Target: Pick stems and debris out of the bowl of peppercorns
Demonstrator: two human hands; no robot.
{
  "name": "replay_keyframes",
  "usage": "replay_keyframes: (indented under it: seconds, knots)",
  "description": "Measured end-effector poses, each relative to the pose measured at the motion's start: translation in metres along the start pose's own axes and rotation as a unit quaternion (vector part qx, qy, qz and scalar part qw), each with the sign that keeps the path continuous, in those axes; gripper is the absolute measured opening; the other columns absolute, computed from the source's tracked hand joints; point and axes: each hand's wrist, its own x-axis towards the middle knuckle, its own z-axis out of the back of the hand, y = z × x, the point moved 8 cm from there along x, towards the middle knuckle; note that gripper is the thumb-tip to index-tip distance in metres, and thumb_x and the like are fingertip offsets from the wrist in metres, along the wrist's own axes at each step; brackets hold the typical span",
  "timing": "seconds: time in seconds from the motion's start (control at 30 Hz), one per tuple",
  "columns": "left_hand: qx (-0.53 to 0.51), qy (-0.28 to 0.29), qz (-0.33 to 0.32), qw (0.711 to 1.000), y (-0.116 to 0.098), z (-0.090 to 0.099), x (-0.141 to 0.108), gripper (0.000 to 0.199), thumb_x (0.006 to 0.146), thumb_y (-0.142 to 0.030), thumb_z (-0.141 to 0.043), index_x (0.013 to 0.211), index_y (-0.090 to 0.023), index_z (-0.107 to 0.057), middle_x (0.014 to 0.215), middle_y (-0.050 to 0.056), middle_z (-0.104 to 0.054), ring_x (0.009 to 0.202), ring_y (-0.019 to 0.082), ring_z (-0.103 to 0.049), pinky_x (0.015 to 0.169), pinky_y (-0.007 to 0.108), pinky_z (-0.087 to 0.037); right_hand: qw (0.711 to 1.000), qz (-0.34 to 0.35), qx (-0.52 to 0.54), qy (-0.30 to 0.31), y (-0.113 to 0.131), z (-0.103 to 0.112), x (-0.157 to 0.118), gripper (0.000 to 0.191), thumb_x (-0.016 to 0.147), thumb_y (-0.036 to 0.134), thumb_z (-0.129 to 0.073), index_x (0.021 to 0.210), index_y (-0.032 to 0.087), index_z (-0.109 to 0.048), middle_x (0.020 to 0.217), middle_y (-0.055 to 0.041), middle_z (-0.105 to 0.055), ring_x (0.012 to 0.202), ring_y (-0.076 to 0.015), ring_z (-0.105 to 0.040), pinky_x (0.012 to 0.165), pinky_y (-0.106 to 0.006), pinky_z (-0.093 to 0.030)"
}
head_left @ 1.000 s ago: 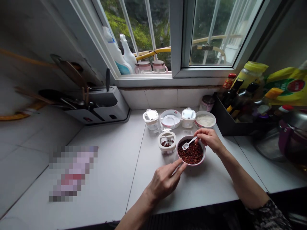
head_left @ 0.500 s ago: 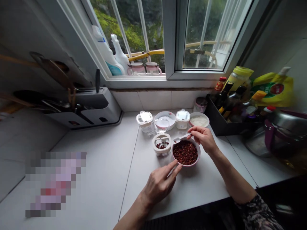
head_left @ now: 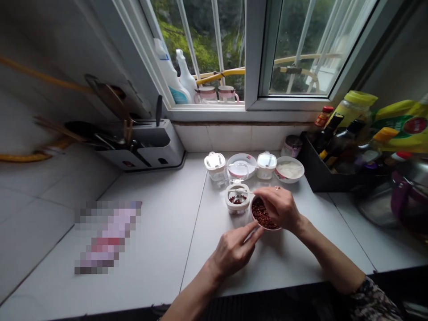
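We find the right hand [head_left: 281, 207] closed narrowly on the handle of a small white spoon [head_left: 240, 191], whose scoop end lies over the mouth of the open jar [head_left: 236, 209]. The left hand [head_left: 234, 252] sets extended fingers against the near left rim of the bowl [head_left: 267, 229], which we judge steadies it; whether they pinch the rim we cannot tell. The bowl holds dark red dried pieces [head_left: 259, 211] and stands on the bench [head_left: 160, 249] just right of the jar, apparently to keep the reach between them short. Similar pieces lie in the jar, and its clear lid [head_left: 238, 170] is tilted up on the far side, leaving the mouth accessible. Beyond, we record two lidded jars, left [head_left: 214, 164] and right [head_left: 266, 164], with a white dish [head_left: 241, 174] between them and a dish of pale contents [head_left: 289, 180] farther right, in a row that seems meant to leave working room nearer the hands. On labels, we note a yellow pack [head_left: 397, 120] bearing green and a red emblem, and a blue-marked spray bottle [head_left: 179, 94]; we can read no brand or wording.
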Motion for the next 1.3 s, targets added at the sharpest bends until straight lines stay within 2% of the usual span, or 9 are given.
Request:
replay_keyframes:
  seconds: [0.13,0.23,0.37,0.5,0.83,1.0,1.3]
  knots:
    - [0.002,0.011,0.006,1.000,0.001,-0.002,-0.002,0.032,0.093,-0.006,-0.043,0.120,-0.012,-0.061,0.110,0.016,-0.070,0.088,0.017,-0.071,0.066,0.025,-0.061,0.987,-0.134,0.024,-0.083,-0.032,0.033,-0.007,0.020,0.088,0.019,-0.048,0.091,0.020,-0.068,0.078,-0.0046,-0.072,0.069,-0.0181,-0.067,0.068,-0.031,-0.052]
    - [-0.002,0.017,0.011,1.000,0.002,-0.003,-0.003,0.033,0.093,-0.005,-0.044,0.119,-0.012,-0.061,0.110,0.016,-0.070,0.089,0.017,-0.071,0.068,0.024,-0.061,0.978,-0.204,0.018,-0.046,-0.052,0.035,-0.012,0.018,0.087,0.021,-0.048,0.082,0.019,-0.065,0.065,-0.0015,-0.065,0.060,-0.0162,-0.062,0.061,-0.028,-0.048]
    - [-0.016,0.019,0.011,1.000,0.002,-0.003,-0.004,0.032,0.092,-0.004,-0.044,0.117,-0.012,-0.063,0.111,0.016,-0.069,0.090,0.017,-0.071,0.069,0.024,-0.061,0.977,-0.212,0.010,0.020,-0.058,0.019,-0.015,0.020,0.085,0.020,-0.046,0.080,0.019,-0.064,0.067,-0.0022,-0.067,0.062,-0.0162,-0.062,0.063,-0.028,-0.047]
    - [-0.018,0.019,0.012,1.000,0.003,-0.003,-0.003,0.032,0.091,-0.004,-0.046,0.117,-0.011,-0.063,0.111,0.016,-0.069,0.091,0.018,-0.071,0.071,0.024,-0.060,0.975,-0.218,0.027,0.047,-0.056,0.006,-0.017,0.021,0.085,0.019,-0.045,0.080,0.020,-0.065,0.068,-0.0022,-0.068,0.063,-0.0163,-0.063,0.063,-0.027,-0.047]
    - [-0.024,0.023,0.014,0.999,0.003,-0.003,-0.003,0.033,0.092,-0.004,-0.045,0.119,-0.011,-0.062,0.114,0.017,-0.068,0.094,0.018,-0.071,0.073,0.025,-0.060,0.952,-0.294,0.085,0.025,-0.074,0.008,-0.023,0.018,0.081,0.020,-0.049,0.078,0.020,-0.066,0.064,-0.0005,-0.069,0.061,-0.0158,-0.064,0.062,-0.026,-0.047]
    - [-0.016,0.021,0.012,1.000,0.003,-0.003,-0.004,0.033,0.092,-0.005,-0.046,0.119,-0.012,-0.062,0.114,0.018,-0.068,0.092,0.017,-0.071,0.072,0.024,-0.060,0.923,-0.353,0.155,0.000,-0.083,0.010,-0.027,0.016,0.076,0.024,-0.053,0.076,0.017,-0.067,0.060,-0.0014,-0.069,0.058,-0.0155,-0.062,0.058,-0.025,-0.046]
    - [-0.012,0.020,0.011,1.000,0.003,-0.003,-0.002,0.032,0.092,-0.005,-0.045,0.118,-0.012,-0.063,0.111,0.017,-0.069,0.088,0.017,-0.071,0.068,0.024,-0.060,0.873,-0.420,0.246,-0.034,-0.088,0.010,-0.028,0.017,0.067,0.030,-0.058,0.071,0.016,-0.067,0.055,-0.0012,-0.066,0.042,-0.0097,-0.046,0.042,-0.022,-0.033]
